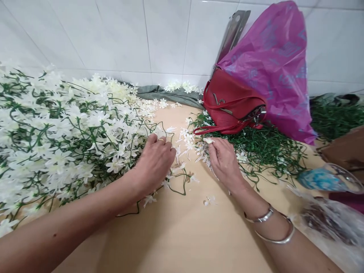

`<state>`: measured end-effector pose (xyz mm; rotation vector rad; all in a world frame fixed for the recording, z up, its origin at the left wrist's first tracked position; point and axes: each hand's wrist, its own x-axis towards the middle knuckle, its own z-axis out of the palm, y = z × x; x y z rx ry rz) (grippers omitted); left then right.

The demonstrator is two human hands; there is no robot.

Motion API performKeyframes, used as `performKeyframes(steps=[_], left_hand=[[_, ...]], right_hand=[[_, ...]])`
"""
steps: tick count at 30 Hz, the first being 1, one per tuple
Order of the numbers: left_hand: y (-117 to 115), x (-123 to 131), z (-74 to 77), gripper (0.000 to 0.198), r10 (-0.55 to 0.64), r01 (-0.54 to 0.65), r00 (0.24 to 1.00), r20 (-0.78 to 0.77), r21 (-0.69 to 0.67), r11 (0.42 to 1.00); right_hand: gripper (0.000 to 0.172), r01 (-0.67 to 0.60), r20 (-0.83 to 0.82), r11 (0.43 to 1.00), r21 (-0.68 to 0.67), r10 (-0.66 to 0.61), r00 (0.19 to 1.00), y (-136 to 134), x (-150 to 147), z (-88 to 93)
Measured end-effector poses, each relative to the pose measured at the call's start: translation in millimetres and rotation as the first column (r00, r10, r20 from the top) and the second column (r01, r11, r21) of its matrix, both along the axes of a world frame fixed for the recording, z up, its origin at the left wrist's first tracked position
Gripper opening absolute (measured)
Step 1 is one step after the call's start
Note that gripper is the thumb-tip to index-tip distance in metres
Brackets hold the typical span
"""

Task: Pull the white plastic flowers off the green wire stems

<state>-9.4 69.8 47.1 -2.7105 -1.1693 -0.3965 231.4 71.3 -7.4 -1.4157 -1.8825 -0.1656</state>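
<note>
A big heap of white artificial flowers (65,144) on wiry green stems fills the left of the table. At its right edge is my left hand (156,161), fingers curled and closed, with a ring on one of them. Green stems show around those fingers, but what they grip is hidden. Between thumb and fingers, my right hand (226,163) pinches a small white flower (209,140). Loose white petals (187,140) are scattered between the two hands. Just beyond the right hand lies a pile of bare green stems (264,148).
A red handbag (234,98) sits on the green stems, with a purple plastic bag (278,72) behind it. To the right are a blue-patterned clear container (327,180) and a clear plastic bag (332,223) with dark contents. A tiled wall (167,38) closes off the back.
</note>
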Motion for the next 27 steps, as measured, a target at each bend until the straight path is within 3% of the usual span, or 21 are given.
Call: performKeyframes(steps=[4,8,11,12,15,17,19,21,23,27], left_hand=[[7,21,11.4,0.028,-0.031,0.031,0.995,0.094,-0.001,1.000],[20,48,33.7,0.028,-0.015,0.001,0.994,0.108,0.132,0.991],[19,61,37.6,0.024,-0.023,0.000,0.987,0.161,0.145,0.989],[12,64,34.3,0.022,-0.029,0.007,0.979,0.201,0.110,0.994],[-28,72,11.9,0.016,-0.045,0.120,0.928,0.369,-0.181,0.976],[-59,75,-8.6,0.011,-0.089,0.251,0.914,0.396,-0.379,0.891],[-78,75,-27.4,0.010,-0.131,0.321,0.909,0.396,-0.464,0.826],[-79,70,-40.8,0.012,-0.197,0.322,0.925,0.324,-0.398,0.859],[-65,57,-47.3,0.015,-0.202,0.294,0.934,0.295,-0.313,0.903],[-30,19,-44.1,0.015,-0.042,0.161,0.938,0.343,-0.326,0.932]], right_hand=[[0.027,-0.004,-0.003,1.000,-0.026,0.004,1.000,0,1,-0.2],[0.029,0.013,-0.069,1.000,-0.011,-0.014,0.998,2,4,0.6],[0.029,0.073,-0.089,0.997,0.032,-0.070,0.994,3,6,2.6],[0.029,0.090,-0.085,0.995,0.045,-0.085,0.993,3,6,3.3],[0.030,0.133,-0.065,0.988,0.073,-0.128,0.990,4,8,4.4],[0.030,0.161,-0.058,0.984,0.070,-0.157,0.986,5,9,3.9],[0.030,0.176,-0.054,0.983,0.059,-0.172,0.984,6,11,2.7],[0.030,0.176,-0.045,0.983,0.046,-0.174,0.984,7,12,1.5],[0.030,0.172,-0.036,0.984,0.042,-0.170,0.985,7,12,0.9],[0.030,0.147,-0.025,0.988,0.054,-0.145,0.989,7,12,0.5]])
